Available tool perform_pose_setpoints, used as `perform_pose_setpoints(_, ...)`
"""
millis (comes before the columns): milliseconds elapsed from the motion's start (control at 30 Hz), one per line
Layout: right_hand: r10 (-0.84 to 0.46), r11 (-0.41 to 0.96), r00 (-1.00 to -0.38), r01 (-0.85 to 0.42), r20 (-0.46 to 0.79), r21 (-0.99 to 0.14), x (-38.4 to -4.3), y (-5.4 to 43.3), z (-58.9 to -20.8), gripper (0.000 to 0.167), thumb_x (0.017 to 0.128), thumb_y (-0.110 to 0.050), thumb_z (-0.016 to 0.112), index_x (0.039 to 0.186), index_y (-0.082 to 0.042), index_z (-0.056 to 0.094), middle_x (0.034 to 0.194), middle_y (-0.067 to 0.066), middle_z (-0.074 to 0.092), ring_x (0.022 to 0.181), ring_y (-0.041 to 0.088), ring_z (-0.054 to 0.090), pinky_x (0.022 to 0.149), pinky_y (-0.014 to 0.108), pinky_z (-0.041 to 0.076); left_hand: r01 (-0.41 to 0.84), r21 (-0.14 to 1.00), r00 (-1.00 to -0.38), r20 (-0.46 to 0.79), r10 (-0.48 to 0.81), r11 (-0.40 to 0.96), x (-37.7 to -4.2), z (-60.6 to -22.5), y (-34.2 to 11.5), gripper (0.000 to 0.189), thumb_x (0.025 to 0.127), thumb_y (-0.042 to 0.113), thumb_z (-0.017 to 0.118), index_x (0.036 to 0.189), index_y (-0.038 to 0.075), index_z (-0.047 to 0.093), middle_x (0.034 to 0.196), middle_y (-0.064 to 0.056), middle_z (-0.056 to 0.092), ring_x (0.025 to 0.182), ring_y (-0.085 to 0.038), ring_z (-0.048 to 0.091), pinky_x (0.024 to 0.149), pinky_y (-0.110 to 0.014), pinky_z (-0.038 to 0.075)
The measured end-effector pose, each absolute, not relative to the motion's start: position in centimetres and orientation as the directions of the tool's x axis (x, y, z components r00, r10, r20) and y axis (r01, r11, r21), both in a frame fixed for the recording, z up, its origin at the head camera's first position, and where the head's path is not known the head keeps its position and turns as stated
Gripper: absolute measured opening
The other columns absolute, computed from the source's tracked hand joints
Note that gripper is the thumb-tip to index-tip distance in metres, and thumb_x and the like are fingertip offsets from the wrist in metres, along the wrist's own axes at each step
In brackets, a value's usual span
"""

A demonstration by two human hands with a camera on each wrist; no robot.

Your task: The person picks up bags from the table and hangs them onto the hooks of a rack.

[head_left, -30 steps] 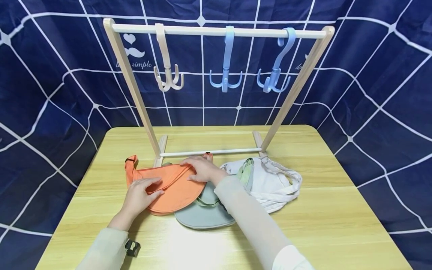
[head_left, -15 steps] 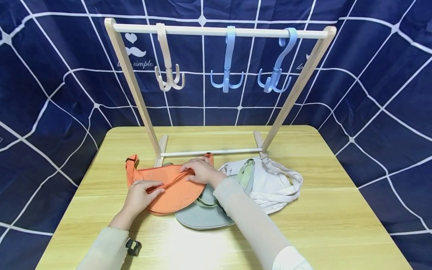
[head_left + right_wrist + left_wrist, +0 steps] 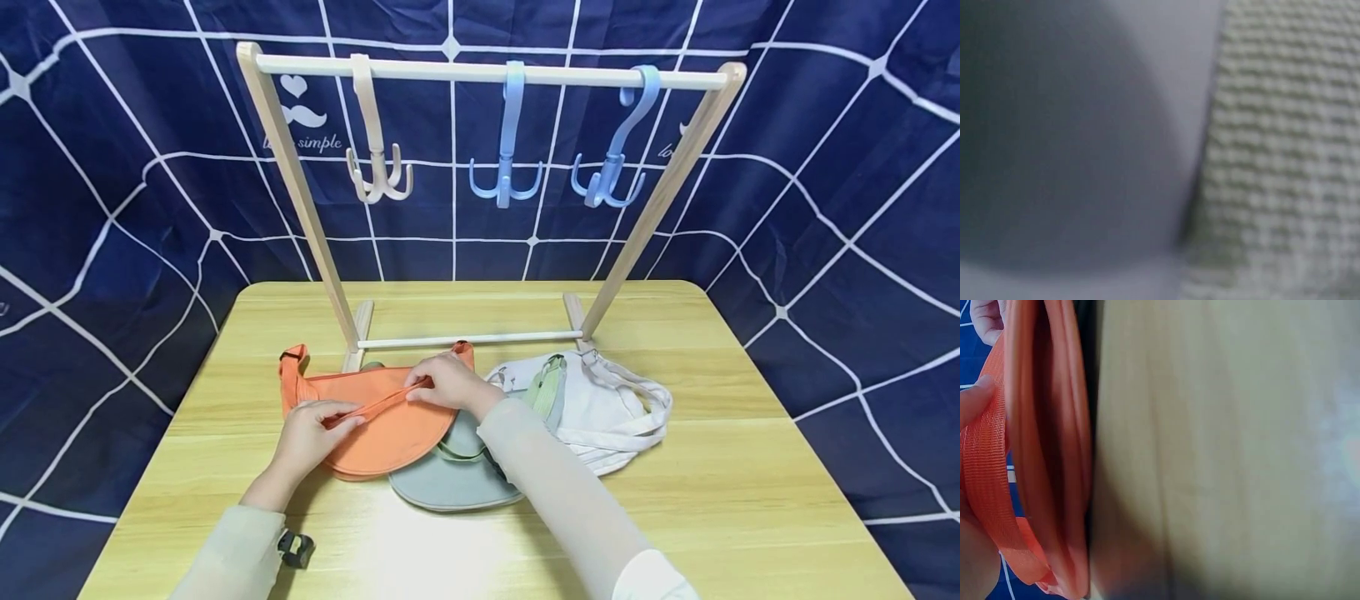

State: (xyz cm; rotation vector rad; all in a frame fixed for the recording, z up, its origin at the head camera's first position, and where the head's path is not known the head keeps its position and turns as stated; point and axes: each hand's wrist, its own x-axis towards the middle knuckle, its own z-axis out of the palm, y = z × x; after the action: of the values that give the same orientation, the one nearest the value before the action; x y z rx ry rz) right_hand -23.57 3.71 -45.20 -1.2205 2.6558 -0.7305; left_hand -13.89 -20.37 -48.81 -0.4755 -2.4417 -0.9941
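Observation:
An orange crescent-shaped bag (image 3: 405, 433) lies on the left part of the table. Both hands are at its strap (image 3: 386, 403): my left hand (image 3: 309, 440) pinches it on the left, and my right hand (image 3: 450, 382) pinches it farther right. Between them the strap runs nearly straight across the bag's front. In the left wrist view, the webbing strap (image 3: 988, 481) passes by the thumb and stands off the bag's edge (image 3: 1054, 456). Under my right forearm is a grey-green bag (image 3: 450, 483), partly covered by the orange one. The right wrist view holds only blurred fabric and woven webbing (image 3: 1285, 150).
A white bag (image 3: 600, 408) with a looped strap lies right of the grey-green one. Behind them stands a wooden rack (image 3: 300, 192); from its top bar hang a cream hook (image 3: 375, 158) and two blue hooks (image 3: 506, 158) (image 3: 611, 162). Dark blue gridded cloth surrounds the table (image 3: 720, 467).
My right fingers have closed on the orange strap and shifted slightly. The strap, earlier lying looser across the bag, is now gathered and straighter between both hands. The left hand has barely moved.

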Motion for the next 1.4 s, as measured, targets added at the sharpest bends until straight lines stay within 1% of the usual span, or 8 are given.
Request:
perform_pose_setpoints(167,-0.743,0.506,-0.662,-0.652,0.098,-0.565,-23.6,4.0,-44.7,0.01,0.086,-0.026,0.073,0.09,-0.017,0.073,0.092,-0.007,0.069,0.087,0.008,0.061,0.081,0.022,0.044,0.479,0.564,-0.827,0.548,0.13,0.672,-14.0,-48.1,-20.3,0.021,0.066,0.004,0.085,0.085,0.007,0.077,0.083,-0.003,0.072,0.076,-0.023,0.066,0.069,-0.037,0.048)
perform_pose_setpoints(433,-0.701,0.478,-0.705,-0.577,0.108,-0.662,-23.7,4.6,-43.8,0.013,0.084,-0.026,0.075,0.091,-0.015,0.073,0.09,-0.008,0.068,0.083,0.006,0.058,0.078,0.022,0.045,0.482,0.61,-0.829,0.549,0.103,0.628,-14.1,-46.3,-19.8,0.02,0.067,0.0,0.084,0.085,0.005,0.077,0.083,-0.004,0.072,0.078,-0.022,0.067,0.072,-0.012,0.045)
perform_pose_setpoints(733,-0.649,0.44,-0.745,-0.531,0.152,-0.724,-23.6,5.3,-42.5,0.011,0.083,-0.026,0.076,0.088,-0.017,0.072,0.082,-0.013,0.066,0.081,0.007,0.056,0.076,0.023,0.045,0.522,0.612,-0.802,0.588,0.099,0.594,-14.8,-44.5,-19.6,0.019,0.066,-0.001,0.084,0.083,0.004,0.077,0.083,-0.007,0.072,0.078,-0.021,0.068,0.072,-0.01,0.044)
perform_pose_setpoints(967,-0.622,0.389,-0.752,-0.539,0.219,-0.747,-23.7,5.4,-41.5,0.011,0.083,-0.023,0.076,0.089,-0.015,0.073,0.085,-0.01,0.068,0.079,0.007,0.057,0.076,0.024,0.046,0.546,0.642,-0.794,0.602,0.087,0.538,-15.3,-42.9,-19.5,0.02,0.066,-0.003,0.083,0.084,0.004,0.077,0.08,-0.004,0.072,0.077,-0.004,0.065,0.066,-0.01,0.046)
perform_pose_setpoints(1067,-0.607,0.374,-0.759,-0.534,0.235,-0.758,-23.7,5.4,-41.0,0.012,0.082,-0.022,0.077,0.09,-0.013,0.074,0.086,-0.008,0.068,0.078,0.007,0.057,0.074,0.024,0.047,0.546,0.649,-0.793,0.604,0.077,0.529,-15.5,-42.2,-19.4,0.02,0.067,-0.003,0.084,0.085,0.004,0.077,0.081,-0.005,0.072,0.078,-0.002,0.064,0.069,-0.01,0.045)
perform_pose_setpoints(1167,-0.6,0.347,-0.759,-0.531,0.252,-0.773,-23.7,5.5,-40.5,0.011,0.083,-0.02,0.076,0.09,-0.012,0.073,0.085,-0.007,0.068,0.075,0.008,0.056,0.071,0.024,0.046,0.539,0.669,-0.801,0.595,0.066,0.513,-15.7,-41.4,-19.3,0.021,0.067,-0.004,0.083,0.086,0.003,0.077,0.081,-0.006,0.072,0.077,-0.001,0.063,0.065,-0.01,0.045)
perform_pose_setpoints(1300,-0.585,0.309,-0.752,-0.554,0.305,-0.773,-23.8,5.5,-39.9,0.009,0.082,-0.017,0.077,0.087,-0.011,0.073,0.08,-0.006,0.068,0.07,0.008,0.056,0.066,0.023,0.046,0.533,0.686,-0.809,0.585,0.059,0.495,-15.5,-39.7,-18.9,0.021,0.067,-0.009,0.081,0.086,-0.002,0.075,0.079,-0.011,0.071,0.069,0.001,0.059,0.053,-0.011,0.043)
perform_pose_setpoints(1400,-0.564,0.286,-0.752,-0.566,0.342,-0.773,-23.8,5.4,-39.4,0.008,0.081,-0.016,0.077,0.085,-0.01,0.073,0.077,-0.006,0.067,0.066,0.007,0.055,0.061,0.023,0.045,0.531,0.695,-0.813,0.579,0.06,0.485,-15.0,-37.9,-18.3,0.019,0.068,-0.011,0.079,0.085,-0.006,0.074,0.078,-0.016,0.07,0.063,0.001,0.057,0.051,-0.012,0.043)
